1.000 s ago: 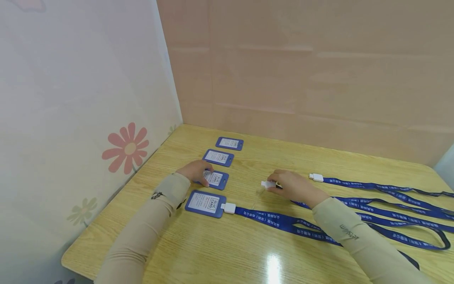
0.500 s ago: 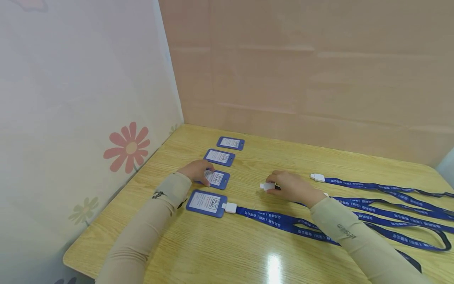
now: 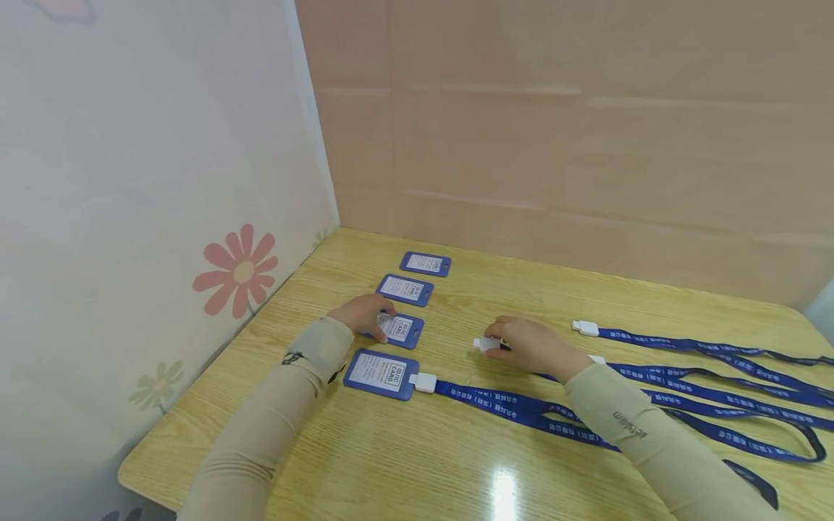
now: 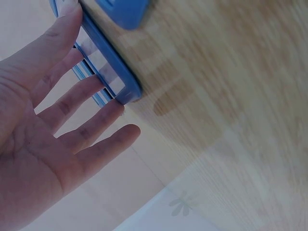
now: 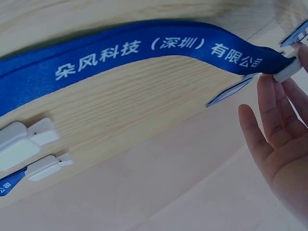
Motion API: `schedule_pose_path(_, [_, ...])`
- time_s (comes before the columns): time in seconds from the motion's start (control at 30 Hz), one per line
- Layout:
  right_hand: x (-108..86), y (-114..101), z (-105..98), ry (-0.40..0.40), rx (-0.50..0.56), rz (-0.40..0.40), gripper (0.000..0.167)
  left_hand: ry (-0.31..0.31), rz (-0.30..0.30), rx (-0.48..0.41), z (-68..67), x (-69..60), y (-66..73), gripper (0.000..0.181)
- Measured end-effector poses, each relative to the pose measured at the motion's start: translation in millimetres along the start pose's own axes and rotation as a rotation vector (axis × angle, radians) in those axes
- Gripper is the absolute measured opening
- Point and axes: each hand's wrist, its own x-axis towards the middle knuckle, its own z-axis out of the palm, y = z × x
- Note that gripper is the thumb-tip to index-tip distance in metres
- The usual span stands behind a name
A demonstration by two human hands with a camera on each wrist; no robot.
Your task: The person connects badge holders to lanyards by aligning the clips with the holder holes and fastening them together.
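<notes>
My left hand (image 3: 360, 314) holds a blue ID badge holder (image 3: 405, 331) by its left end, low at the table. In the left wrist view, thumb and fingers lie along opposite sides of this badge holder (image 4: 126, 85), and the little finger is free. To its right, my right hand (image 3: 533, 349) pinches the white clip (image 3: 486, 344) of a blue lanyard; the clip points left, apart from the holder. The right wrist view shows the printed lanyard strap (image 5: 144, 42) running to the clip (image 5: 288, 71) at the fingertips.
Nearer me lies a badge holder (image 3: 380, 374) joined to a lanyard (image 3: 495, 404) by a white clip (image 3: 424, 382). Two more badge holders (image 3: 405, 289) (image 3: 426, 264) lie behind. Other lanyards (image 3: 677, 343) spread across the right side of the wooden table (image 3: 391, 463).
My right hand has moved slightly left with the lanyard clip, closer to the held badge holder. The left hand keeps its hold on the badge holder; the view has shifted a little.
</notes>
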Motion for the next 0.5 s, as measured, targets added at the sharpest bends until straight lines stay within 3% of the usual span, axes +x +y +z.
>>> schedule_pose_path(0.5, [4.6,-2.4,3.2,0.013,-0.023,-0.027,0.028,0.001,-0.011,-0.001,-0.7,-1.9,3.1,0.051])
